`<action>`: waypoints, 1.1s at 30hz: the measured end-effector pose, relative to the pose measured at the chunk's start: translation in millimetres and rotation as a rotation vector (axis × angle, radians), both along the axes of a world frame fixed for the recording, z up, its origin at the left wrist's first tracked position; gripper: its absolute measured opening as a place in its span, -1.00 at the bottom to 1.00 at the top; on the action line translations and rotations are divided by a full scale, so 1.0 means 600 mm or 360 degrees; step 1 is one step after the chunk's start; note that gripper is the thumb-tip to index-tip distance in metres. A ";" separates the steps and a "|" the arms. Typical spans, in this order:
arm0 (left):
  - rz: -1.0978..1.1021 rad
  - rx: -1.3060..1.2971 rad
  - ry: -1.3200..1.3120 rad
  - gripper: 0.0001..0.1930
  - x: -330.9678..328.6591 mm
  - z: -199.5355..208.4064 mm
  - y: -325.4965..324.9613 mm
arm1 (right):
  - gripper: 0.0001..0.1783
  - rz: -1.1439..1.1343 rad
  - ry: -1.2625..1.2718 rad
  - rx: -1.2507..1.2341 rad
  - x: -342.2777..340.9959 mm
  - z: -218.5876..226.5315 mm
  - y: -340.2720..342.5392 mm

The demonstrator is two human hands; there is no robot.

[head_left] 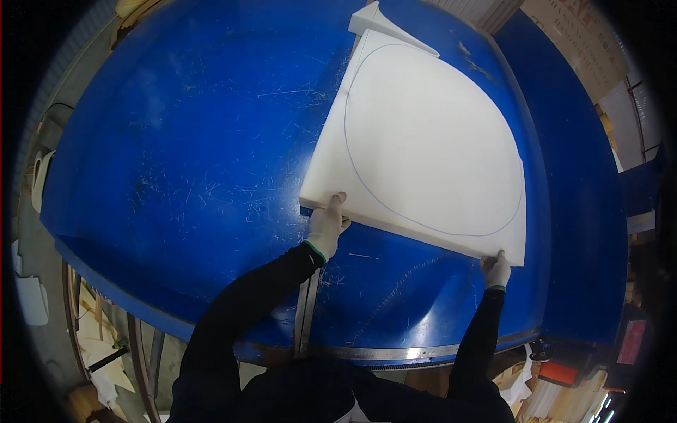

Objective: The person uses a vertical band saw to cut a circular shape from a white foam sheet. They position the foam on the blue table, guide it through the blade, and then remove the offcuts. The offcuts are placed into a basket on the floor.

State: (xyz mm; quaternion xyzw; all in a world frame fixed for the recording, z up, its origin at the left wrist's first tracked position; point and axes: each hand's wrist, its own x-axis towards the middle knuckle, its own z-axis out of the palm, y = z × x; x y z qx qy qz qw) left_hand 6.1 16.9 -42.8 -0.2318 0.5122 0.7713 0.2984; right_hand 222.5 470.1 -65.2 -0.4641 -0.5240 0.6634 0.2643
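Note:
A thick white foam slab (437, 134) lies on the blue table, with a rounded outline drawn on it in blue. Its far right side is curved, while its near and left edges run straight. My left hand (327, 229), in a pale glove with a green cuff, grips the near left corner, thumb on top and fingers at the underside. At the near right corner my right hand (496, 269), gloved alike, holds the edge with its thumb on top. A narrow white foam offcut (388, 27) rests at the slab's far end.
The scratched blue tabletop (190, 134) spreads wide to the left. A metal strip (307, 310) crosses it below my left hand, and a metal ruler edge (395, 352) runs along its near side. White scraps (106, 359) lie below at the left. A printed brown cardboard sheet (578, 42) stands at the far right.

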 end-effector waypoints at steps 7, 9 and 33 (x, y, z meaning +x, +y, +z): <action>0.0153 -0.0123 0.0008 -0.54 -0.004 0.016 0.008 | -0.55 -0.0030 0.0018 -0.0004 0.000 0.002 -0.011; 0.0150 -0.0096 0.0040 -0.54 -0.008 0.003 0.005 | -0.54 0.0042 -0.0077 0.0097 0.003 0.001 -0.012; 0.0051 -0.0127 0.0137 -0.39 -0.062 0.003 -0.009 | -0.60 0.0013 -0.0007 0.0000 0.032 0.004 -0.064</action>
